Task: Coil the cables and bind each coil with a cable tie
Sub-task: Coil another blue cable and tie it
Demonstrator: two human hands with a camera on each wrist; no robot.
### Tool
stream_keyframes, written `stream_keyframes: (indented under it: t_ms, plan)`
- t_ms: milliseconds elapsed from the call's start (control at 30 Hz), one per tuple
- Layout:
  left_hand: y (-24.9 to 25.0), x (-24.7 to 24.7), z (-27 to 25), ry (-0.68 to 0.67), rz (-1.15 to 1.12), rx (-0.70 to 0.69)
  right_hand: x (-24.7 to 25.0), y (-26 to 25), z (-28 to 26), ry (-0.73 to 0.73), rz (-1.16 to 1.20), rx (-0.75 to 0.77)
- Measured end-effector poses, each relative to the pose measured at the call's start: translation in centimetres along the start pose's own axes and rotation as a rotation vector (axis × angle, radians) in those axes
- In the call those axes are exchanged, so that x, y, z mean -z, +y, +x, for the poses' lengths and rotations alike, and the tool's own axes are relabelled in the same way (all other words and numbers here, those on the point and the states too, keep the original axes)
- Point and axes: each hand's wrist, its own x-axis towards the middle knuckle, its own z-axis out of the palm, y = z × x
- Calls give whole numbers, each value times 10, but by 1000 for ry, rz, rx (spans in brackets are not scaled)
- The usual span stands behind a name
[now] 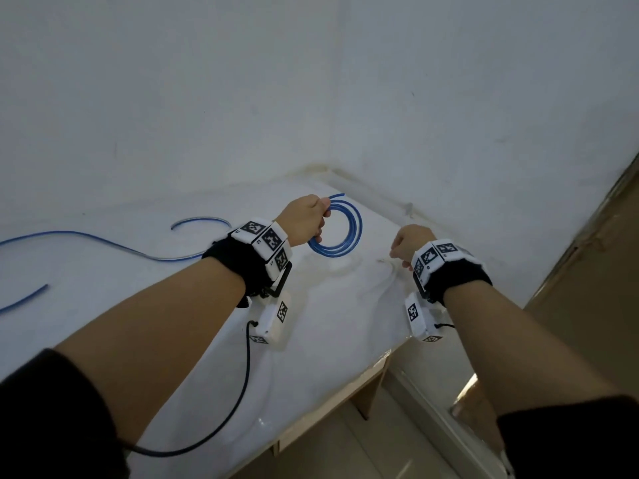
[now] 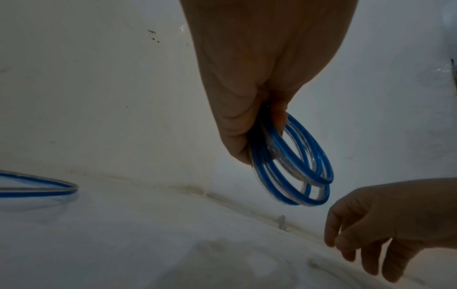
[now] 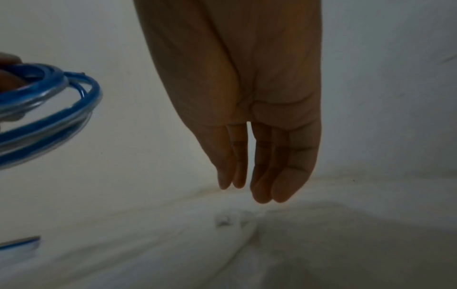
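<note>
Two bare forearms reach forward over a white table (image 1: 173, 305), each wrist wrapped in a black band carrying white blocks printed with black-and-white square marker patterns (image 1: 273, 238); no readable words or brand names show anywhere. On the left, the left hand (image 1: 304, 223) grips a small blue cable coil (image 1: 340, 229) of several loops, fingers and thumb curled around one side of the bundle. In the head view the coil hangs in the air above the far part of the table, close to the corner where two white walls meet, its ring seen nearly face-on, with one short free end (image 1: 337, 196) sticking out at the top and pointing to the right. From the left wrist view the coil (image 2: 291, 168) hangs down from the fingers (image 2: 235, 136), its loops showing blue with a clear sheath. To the right of the coil and apart from it, the right hand (image 1: 411, 242) hovers just above the table, holding nothing; the right wrist view shows its fingers (image 3: 262, 166) hanging down, nearly straight and relaxed. Farther left, a loose blue cable (image 1: 103, 242) lies flat on the table, running roughly left to right with a curved end, and another short blue piece (image 1: 24, 299) lies near the left edge.
</note>
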Motion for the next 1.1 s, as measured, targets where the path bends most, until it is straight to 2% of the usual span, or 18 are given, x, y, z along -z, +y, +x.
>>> stream_keyframes:
  t_ms: [200,267,433,667,800,967,1100]
  plan:
    - [-2,-6,3,-30,14,-1,-32,21,39,-25,-158,-74]
    - [-3,-5,3,-34,17,-5,-32,19,33,-54,-170,-59]
    - [-4,0,4,-26,37,-13,-23,20,14,-22,-99,-20]
    - [-9,10,4,16,53,-11,-7,-2,7,124,239,-73]
    - [-14,27,3,88,40,5,4,-30,-2,139,530,8]
    - [-21,61,-4,218,8,39,10,-86,-22,-29,1105,146]
    - [-33,97,-15,331,16,67,2,-133,-40,-232,1339,339]
